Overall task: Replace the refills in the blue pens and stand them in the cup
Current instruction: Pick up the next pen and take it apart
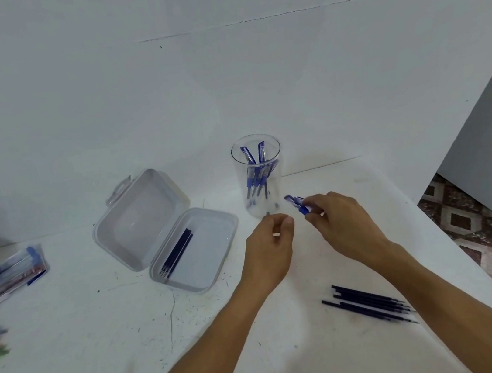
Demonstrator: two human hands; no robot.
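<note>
Several blue pens tip-down in the clear cup at the back of the white table. Just in front of the cup, right hand curled round a single blue pen, clip end poking out toward the cup; left hand beside it, fingers curled, thumb and forefinger pinched on a small pale piece, too small to identify. A few dark refills in the open plastic box to the left, and a loose bundle of refills near the right forearm.
</note>
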